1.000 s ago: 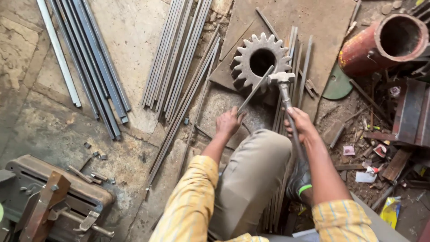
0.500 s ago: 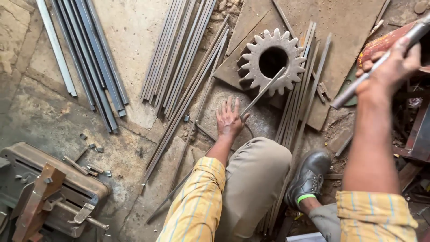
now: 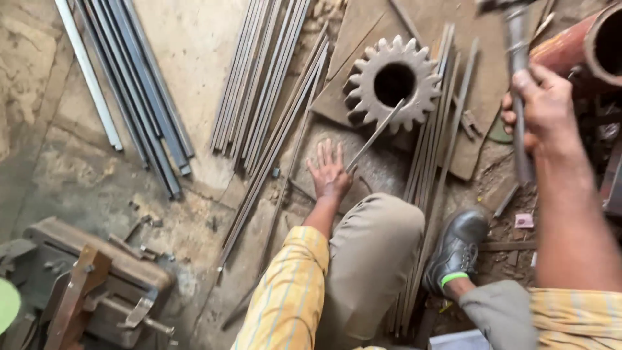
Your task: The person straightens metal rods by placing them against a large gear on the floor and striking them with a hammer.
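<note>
The left hand point(image 3: 329, 172) lies flat with fingers spread, pressing the near end of a thin metal rod point(image 3: 376, 135) against the ground. The rod slants up and to the right, its far end resting on the rim of a large toothed gear point(image 3: 363, 91) that lies flat on a rusty steel plate point(image 3: 453, 39). The right hand point(image 3: 543, 107) is raised at the right, clenched around the handle of a hammer point(image 3: 517, 52) — its head sits at the top edge of the view, partly cut off.

Nothing stands between the hammer and the rod. Just right of the gear a bundle of thin rods point(image 3: 433, 181) runs from far to near, passing beside a black shoe point(image 3: 457, 249) with a green band at the ankle. The bent knee point(image 3: 382, 227) in khaki cloth sits just near of the left hand. More rods lie in a fan point(image 3: 265, 84) left of the gear, and darker flat bars point(image 3: 139, 97) lie further left. A rusty red pipe point(image 3: 599, 45) lies at the far right. At the near left stands a worn metal machine point(image 3: 97, 285). Small scraps of pink paper point(image 3: 523, 221) lie among the debris at the right — too small to make out.
</note>
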